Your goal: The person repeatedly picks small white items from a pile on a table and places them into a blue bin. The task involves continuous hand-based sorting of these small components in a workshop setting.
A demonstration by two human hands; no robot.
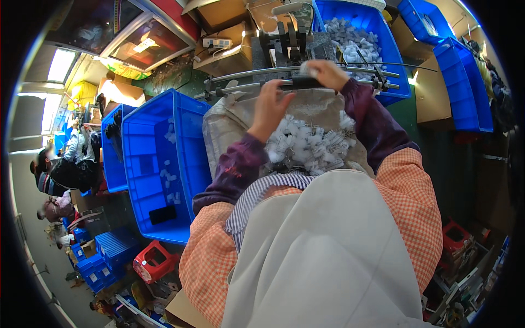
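Head view, and from where I stand the right hand (328, 75) is near the top middle, its fingers closed around a small whitish piece (307, 69), too blurred to make out its shape. The left hand (269, 111), lower and a little to the left, is loosely spread, with nothing visible in it, its fingertips close to the metal rods (249, 75) that run across the frame. Behind those stands a black fixture (290, 44).

I'd judge the work well under way but far from over: one piece is being handled, while a thick heap of white ribbed pieces (314, 145) lies between the forearms on a grayish cloth (219, 123). Which pieces are finished I can't tell.

Left of the cloth, a big blue bin (145, 158) holds only a scattering of white pieces (168, 176) and, near its lower end, a black flat object (162, 215). Toward the upper right, another blue bin (395, 60) carries a far larger pile of pale pieces (353, 41). An open cardboard box (227, 63) at top center has a white power strip (217, 42) at its edge. Farther off, lower left, sit blue crates (116, 246) beside a red stool (155, 261).
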